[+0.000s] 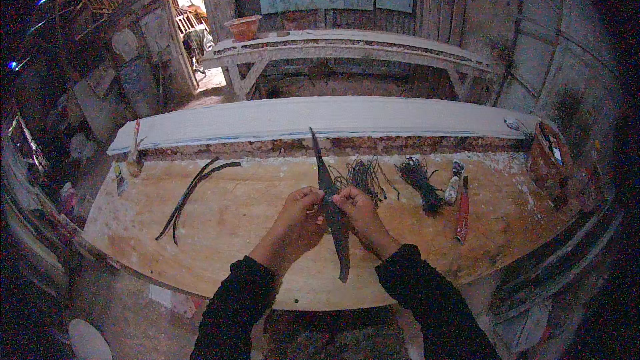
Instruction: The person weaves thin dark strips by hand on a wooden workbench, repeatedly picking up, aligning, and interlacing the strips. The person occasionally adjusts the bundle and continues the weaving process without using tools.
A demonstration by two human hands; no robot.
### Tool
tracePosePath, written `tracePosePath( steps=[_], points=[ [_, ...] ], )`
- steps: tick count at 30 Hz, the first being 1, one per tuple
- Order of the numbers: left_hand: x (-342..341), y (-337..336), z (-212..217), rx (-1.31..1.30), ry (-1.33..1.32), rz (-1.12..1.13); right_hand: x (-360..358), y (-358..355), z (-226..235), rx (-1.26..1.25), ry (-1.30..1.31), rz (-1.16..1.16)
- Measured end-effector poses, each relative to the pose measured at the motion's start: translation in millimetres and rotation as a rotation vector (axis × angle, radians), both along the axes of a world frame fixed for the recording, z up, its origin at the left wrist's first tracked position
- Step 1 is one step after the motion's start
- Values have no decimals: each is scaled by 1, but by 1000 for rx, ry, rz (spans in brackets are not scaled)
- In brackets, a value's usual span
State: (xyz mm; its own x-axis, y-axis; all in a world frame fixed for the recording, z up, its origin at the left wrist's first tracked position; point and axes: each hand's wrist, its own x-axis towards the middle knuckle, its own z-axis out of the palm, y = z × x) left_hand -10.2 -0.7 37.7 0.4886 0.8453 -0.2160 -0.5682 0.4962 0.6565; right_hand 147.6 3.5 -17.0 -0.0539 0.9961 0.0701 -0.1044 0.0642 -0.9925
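Observation:
Over the middle of the wooden tabletop, both my hands hold a long dark strip that is wide in the middle and tapers at both ends. My left hand pinches its left side with closed fingers. On the opposite edge, my right hand pinches it near the same height. Just beyond the right hand lies a loose bunch of thin dark cords. Farther right is a denser bundle of dark cords. Two narrow dark strips lie crossed at the left.
A red-handled blade and a small whitish tube-like object lie right of the bundles. A brown container stands at the right edge, a small bottle at the left. A raised white board runs along the back.

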Motion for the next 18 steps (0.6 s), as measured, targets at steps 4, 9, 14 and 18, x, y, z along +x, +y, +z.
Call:
tracePosePath(
  steps=[4, 9, 14, 18],
  points=[
    [1, 3, -5, 3, -10, 5, -1, -5, 9, 37, -11, 32],
    [6, -3, -2, 93, 73, -19, -4, -13, 17, -100, 41, 142],
    [6, 2, -4, 32, 28, -1, -4, -18, 27, -204, -7, 202],
    [3, -4, 7, 68, 61, 8, -7, -21, 26, -226, -72, 260]
  ],
)
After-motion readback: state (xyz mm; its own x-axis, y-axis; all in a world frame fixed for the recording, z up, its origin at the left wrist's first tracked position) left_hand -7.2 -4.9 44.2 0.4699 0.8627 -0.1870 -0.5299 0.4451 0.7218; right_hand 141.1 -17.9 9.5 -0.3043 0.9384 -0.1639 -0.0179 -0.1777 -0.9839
